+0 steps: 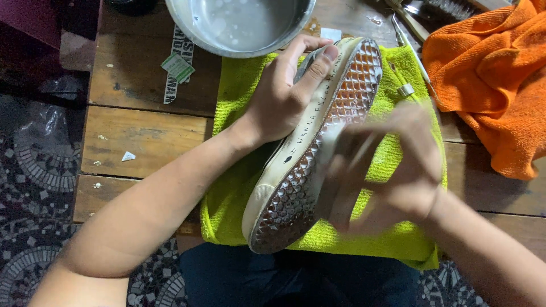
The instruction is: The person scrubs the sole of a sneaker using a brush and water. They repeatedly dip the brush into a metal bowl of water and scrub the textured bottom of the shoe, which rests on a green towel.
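- Sideways on the green towel (pixel 239 91) lies the shoe (pixel 318 153), sole up, its long axis running from near-left to far-right.
- Left hand (pixel 281 94) clamps the far end's sidewall.
- Right hand (pixel 392 167), blurred, sits at the sole's right edge; whether its grip holds anything cannot be told.

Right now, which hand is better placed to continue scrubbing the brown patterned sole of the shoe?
The right hand: it is over the brown waffle-patterned rubber sole, motion-blurred. The left hand is busy gripping the shoe's white side on the lime-green towel.
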